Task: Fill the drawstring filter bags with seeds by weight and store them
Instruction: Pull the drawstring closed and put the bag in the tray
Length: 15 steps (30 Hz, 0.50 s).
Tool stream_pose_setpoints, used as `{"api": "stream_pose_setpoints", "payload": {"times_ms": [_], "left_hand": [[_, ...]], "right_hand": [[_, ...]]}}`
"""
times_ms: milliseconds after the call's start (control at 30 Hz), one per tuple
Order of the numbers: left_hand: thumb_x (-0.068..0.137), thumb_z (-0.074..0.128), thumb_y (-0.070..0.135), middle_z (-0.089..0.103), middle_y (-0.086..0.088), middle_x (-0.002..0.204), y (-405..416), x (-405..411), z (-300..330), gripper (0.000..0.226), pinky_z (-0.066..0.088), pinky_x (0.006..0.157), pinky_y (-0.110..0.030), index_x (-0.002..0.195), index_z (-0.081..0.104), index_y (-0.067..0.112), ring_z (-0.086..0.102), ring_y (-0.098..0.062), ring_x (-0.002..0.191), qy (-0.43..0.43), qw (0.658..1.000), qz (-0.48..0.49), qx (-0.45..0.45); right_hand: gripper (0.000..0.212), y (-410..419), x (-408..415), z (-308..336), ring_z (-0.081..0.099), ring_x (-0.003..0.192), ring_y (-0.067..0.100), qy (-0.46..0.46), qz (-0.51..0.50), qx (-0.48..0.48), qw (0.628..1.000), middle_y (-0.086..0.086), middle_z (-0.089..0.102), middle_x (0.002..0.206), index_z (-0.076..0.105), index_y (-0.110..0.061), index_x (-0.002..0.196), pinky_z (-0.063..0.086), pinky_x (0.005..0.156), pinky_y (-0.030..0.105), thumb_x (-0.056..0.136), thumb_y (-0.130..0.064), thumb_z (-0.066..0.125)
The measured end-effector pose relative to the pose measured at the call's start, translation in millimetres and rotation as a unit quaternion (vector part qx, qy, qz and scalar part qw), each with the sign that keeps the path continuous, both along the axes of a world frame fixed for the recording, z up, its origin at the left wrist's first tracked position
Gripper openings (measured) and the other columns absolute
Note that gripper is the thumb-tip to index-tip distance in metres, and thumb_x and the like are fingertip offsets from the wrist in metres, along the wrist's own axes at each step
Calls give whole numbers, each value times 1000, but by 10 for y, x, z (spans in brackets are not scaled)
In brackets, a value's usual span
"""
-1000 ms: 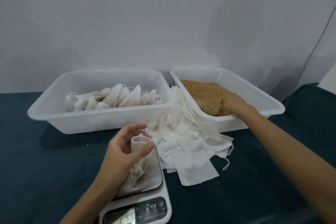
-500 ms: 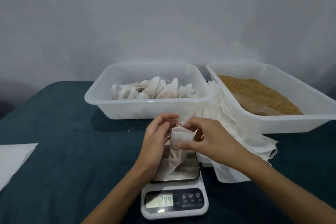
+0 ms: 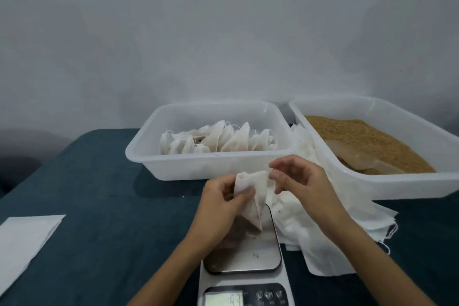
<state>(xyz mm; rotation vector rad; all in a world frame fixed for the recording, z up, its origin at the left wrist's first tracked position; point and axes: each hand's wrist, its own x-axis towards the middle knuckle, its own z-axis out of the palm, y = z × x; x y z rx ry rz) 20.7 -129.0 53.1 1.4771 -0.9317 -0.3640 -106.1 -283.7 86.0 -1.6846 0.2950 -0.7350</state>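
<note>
Filter bag [image 3: 250,196] over scale [image 3: 244,263] — teal tabletop [image 3: 104,206], grey wall [image 3: 223,32].

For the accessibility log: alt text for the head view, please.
Both hands hold a white filter bag above a kitchen scale: left hand grips its side, right hand pinches its top. Behind them, one tub holds filled bags, another tub holds seeds.

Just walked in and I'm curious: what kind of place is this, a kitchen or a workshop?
Probably a small home packing station, not a kitchen: a digital scale on a dark-covered table, a tub of seeds, and a tub of filled filter bags against a bare wall.
</note>
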Motion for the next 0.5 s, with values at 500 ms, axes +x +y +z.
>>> {"api": "stream_pose_setpoints", "payload": {"times_ms": [500], "left_hand": [[83,76,6,60,-6,72,-1704,1344,961,10,44,67,-33,77,71,1,54,-21,70,-128,969,183,104]], "right_hand": [[23,-197,-62,-12,62,62,19,-50,-33,62,996,8,71,80,73,-10,96,55,65,26,91,-30,63]]}}
